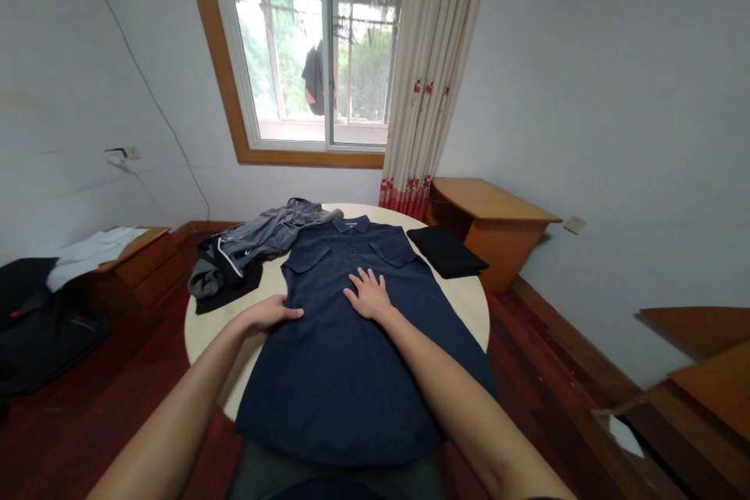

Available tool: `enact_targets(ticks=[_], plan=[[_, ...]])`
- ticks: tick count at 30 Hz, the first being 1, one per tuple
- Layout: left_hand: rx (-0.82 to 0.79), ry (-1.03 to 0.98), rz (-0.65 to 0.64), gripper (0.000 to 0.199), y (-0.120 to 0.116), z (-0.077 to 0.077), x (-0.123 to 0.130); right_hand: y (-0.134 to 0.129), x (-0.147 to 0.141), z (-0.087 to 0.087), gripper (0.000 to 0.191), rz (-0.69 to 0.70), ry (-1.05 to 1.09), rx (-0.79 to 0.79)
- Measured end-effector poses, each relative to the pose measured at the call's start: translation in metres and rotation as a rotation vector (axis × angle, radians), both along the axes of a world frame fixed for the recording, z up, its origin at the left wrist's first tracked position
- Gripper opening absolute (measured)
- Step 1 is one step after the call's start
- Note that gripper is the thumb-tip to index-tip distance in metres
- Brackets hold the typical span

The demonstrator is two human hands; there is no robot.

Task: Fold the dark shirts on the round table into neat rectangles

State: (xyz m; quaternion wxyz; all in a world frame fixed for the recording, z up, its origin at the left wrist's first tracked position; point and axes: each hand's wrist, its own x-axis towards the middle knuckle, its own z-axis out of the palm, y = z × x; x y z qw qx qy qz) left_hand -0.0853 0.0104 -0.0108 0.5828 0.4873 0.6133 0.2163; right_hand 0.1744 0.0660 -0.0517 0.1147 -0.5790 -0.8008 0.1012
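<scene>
A dark navy polo shirt [345,375] lies front up on the round table [469,312]. Its collar points to the window, both short sleeves rest across the chest, and the hem hangs over the near edge. My left hand [269,314] is at the shirt's left side, with the thumb on top of the cloth and the other fingers partly hidden at the edge. Flat on the middle of the front lies my right hand [369,295], fingers spread, holding nothing.
Grey and black clothes [258,238] are heaped at the table's back left. A folded black garment [448,251] lies at the back right. Beyond it stands a wooden desk [492,203]. To the left are a wooden cabinet [146,269] and a black bag [47,344].
</scene>
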Motion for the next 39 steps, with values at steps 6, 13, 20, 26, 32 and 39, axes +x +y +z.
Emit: enact_targets(ticks=[6,13,20,26,32,39], plan=[[0.012,-0.259,-0.146,0.07,-0.019,0.027,0.023,-0.039,-0.014,0.031,0.026,0.104,0.273,0.093],[0.116,-0.189,-0.334,0.056,-0.008,0.008,0.062,-0.068,-0.022,0.057,0.041,0.04,0.542,-0.245],[-0.001,-0.068,-0.661,0.055,0.019,0.0,0.06,-0.047,-0.004,0.034,0.056,-0.203,0.609,-0.531],[0.304,0.531,-0.098,0.037,0.108,-0.005,0.02,-0.045,0.004,0.022,0.058,-0.123,0.584,-0.495],[0.649,0.853,0.027,0.057,0.191,-0.017,-0.012,-0.053,0.004,0.027,0.057,-0.058,0.575,-0.469],[0.67,0.944,-0.008,0.037,0.246,-0.009,-0.014,-0.063,0.009,0.033,0.065,-0.04,0.644,-0.512]])
